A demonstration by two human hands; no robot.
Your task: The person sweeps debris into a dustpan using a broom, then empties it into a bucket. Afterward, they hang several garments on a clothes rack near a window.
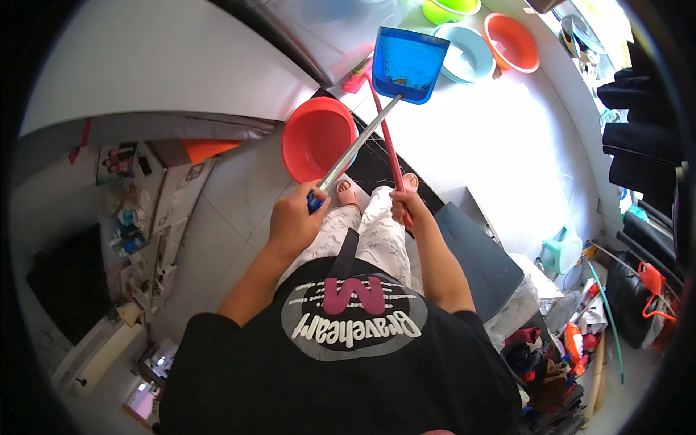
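Note:
My left hand (297, 218) is closed round the blue grip of a metal-handled dustpan. The blue plastic dustpan (410, 60) is at the far end of that handle, with some dark dirt in its pan. In my right hand (409, 209) is the red handle of a broom (356, 81), whose pink head with yellowish bristles is beside the dustpan, partly hidden behind it. The two handles cross just below the pan. A red plastic basin (318, 138) stands on the floor left of my feet, and the dustpan's handle passes over its right edge.
A black stone threshold strip (375, 157) crosses the floor before my feet. Beyond it stand a light blue basin (478, 57), an orange basin (516, 46) and a green basin (448, 8). A dark board (478, 261) is close on the right, near bags and piled clothes (549, 380). A white door (163, 60) is at upper left.

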